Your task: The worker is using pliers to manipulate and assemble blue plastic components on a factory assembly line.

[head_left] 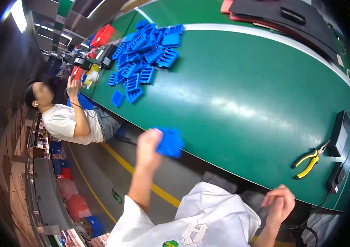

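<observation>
My left hand (147,149) is raised over the near edge of the green table (241,103) and grips a blue plastic part (170,142), which is blurred. My right hand (279,203) hangs by the table's edge at the lower right, with its fingers curled in and nothing visible in it. A heap of several matching blue ribbed plastic parts (145,54) lies at the far left end of the table, well away from both hands.
Yellow-handled pliers (309,163) lie near two black boxes (340,133) at the right. A black tray (286,16) sits at the far edge. A seated person in a white shirt (65,122) works at the left end, near a red bin (102,36).
</observation>
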Tool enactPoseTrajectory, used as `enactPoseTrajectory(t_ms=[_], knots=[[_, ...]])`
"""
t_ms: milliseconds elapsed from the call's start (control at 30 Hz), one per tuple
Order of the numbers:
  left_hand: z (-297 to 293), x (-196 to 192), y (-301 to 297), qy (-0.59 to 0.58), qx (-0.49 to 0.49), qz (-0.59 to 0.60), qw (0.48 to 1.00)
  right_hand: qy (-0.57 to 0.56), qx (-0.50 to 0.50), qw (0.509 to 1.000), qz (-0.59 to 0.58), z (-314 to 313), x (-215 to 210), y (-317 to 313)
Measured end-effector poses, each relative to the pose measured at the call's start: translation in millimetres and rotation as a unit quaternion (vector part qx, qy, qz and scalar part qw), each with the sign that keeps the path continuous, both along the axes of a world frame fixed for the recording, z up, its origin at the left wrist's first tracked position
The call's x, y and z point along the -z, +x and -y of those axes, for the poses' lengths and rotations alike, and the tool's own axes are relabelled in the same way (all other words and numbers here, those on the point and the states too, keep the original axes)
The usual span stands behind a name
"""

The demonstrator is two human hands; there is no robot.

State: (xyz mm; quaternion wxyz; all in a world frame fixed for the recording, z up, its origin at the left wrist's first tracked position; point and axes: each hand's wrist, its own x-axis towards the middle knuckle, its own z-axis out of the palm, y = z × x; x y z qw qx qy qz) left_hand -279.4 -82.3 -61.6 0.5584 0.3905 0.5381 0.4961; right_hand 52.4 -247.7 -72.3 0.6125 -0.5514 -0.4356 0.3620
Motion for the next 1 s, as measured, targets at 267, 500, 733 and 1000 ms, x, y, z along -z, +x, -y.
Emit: enactPoseTrajectory(t_ms=[267,500,733,1000], knots=[[-177.1,-5.1,-248.9,0.123,-0.356,-0.148,0.914,-0.024,0.03,0.999,0.018,-69.7,2.8,-12.6],[-285.8,1.3,-281.8,0.091,-0.371,-0.041,0.923,-0.035,0.046,0.998,0.009,-66.4,7.7,-6.0],[-298.6,-30.7,-290.8,0.124,-0.374,-0.178,0.902,-0.006,0.037,0.997,0.067,-68.0,7.1,-6.2],[-147.6,-60.0,-3.8,0.363,0.022,-0.289,0.886,0.154,0.049,0.986,-0.045,-41.7,-30.2,-8.6]])
